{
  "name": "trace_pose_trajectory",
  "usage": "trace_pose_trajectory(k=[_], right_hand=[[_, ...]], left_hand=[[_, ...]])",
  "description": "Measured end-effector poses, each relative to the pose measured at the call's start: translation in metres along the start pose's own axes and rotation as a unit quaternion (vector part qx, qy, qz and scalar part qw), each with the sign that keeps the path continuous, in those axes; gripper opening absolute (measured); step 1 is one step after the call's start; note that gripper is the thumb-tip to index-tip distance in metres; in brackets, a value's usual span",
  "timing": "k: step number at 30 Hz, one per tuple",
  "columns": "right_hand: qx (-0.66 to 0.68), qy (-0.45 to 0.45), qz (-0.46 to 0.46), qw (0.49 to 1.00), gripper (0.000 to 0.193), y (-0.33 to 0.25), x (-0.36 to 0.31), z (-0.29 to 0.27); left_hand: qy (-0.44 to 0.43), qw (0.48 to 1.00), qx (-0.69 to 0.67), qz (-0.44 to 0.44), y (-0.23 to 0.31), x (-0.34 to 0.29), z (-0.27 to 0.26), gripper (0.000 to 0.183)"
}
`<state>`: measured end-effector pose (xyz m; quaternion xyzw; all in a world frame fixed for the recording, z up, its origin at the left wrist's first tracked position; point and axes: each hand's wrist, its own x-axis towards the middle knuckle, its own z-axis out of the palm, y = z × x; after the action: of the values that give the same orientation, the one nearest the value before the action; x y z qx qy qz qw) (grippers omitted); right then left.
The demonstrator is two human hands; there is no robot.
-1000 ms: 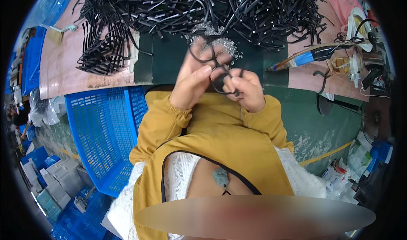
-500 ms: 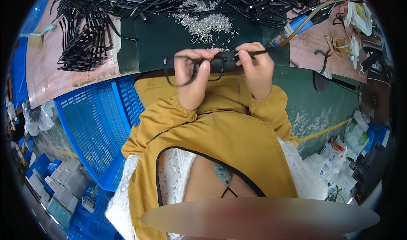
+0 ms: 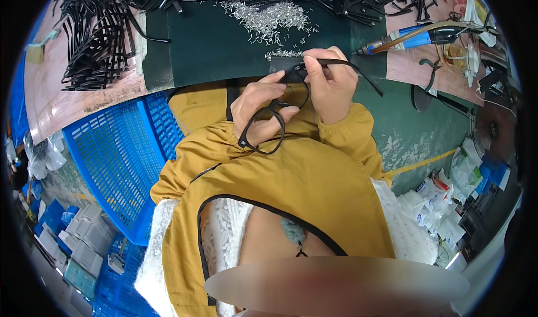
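My left hand [image 3: 256, 108] grips a black eyeglass frame [image 3: 278, 143], its fingers closed around the bridge area. The frame front hangs at a slant over my lap, one rim low beside my wrist and the other up near the table edge. Between the fingers and thumb of my right hand [image 3: 334, 82] is a black temple arm [image 3: 367, 79], its curved tip pointing out to the right. The temple's hinge end appears to meet the upper corner of the frame, though fingers partly hide the joint. Just beyond my hands lies a small row of tiny silver screws [image 3: 284, 53].
A larger heap of silver screws [image 3: 274, 20] covers the dark green mat [image 3: 196, 48]. Black temple arms are piled at the left [image 3: 92, 42] and along the back. A blue powered screwdriver [image 3: 406, 40] and pliers [image 3: 430, 73] lie right. A blue basket [image 3: 109, 154] stands left below the table.
The frame has tilted, one rim dropping toward my body. The temple arm has swung so its tip points down to the right, and its hinge end has come to the frame's corner.
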<state>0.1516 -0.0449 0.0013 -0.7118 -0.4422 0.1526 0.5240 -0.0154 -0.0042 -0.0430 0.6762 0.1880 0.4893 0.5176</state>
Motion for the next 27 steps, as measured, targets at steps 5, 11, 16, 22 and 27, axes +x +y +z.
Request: trace_pose_trajectory(k=[5, 11, 16, 22, 27], right_hand=[[0.032, -0.161, 0.040, 0.986, 0.020, -0.001, 0.007, -0.022], [0.353, -0.231, 0.169, 0.891, 0.052, -0.021, 0.081, -0.015], [0.286, -0.245, 0.166, 0.911, 0.016, -0.044, 0.194, 0.104], [0.032, -0.077, -0.310, 0.947, 0.021, -0.065, 0.162, 0.052], [0.145, 0.023, -0.191, 0.971, 0.008, -0.053, 0.064, -0.039]], left_hand=[[0.000, 0.993, -0.101, -0.062, 0.019, 0.022, -0.007, 0.056], [0.166, 0.899, -0.266, -0.305, 0.033, 0.061, -0.043, 0.034], [0.103, 0.909, -0.207, -0.346, 0.035, 0.068, -0.051, 0.055], [0.132, 0.889, -0.237, -0.369, 0.036, 0.071, -0.052, 0.067], [0.059, 0.876, -0.233, -0.418, 0.040, 0.075, -0.052, 0.059]])
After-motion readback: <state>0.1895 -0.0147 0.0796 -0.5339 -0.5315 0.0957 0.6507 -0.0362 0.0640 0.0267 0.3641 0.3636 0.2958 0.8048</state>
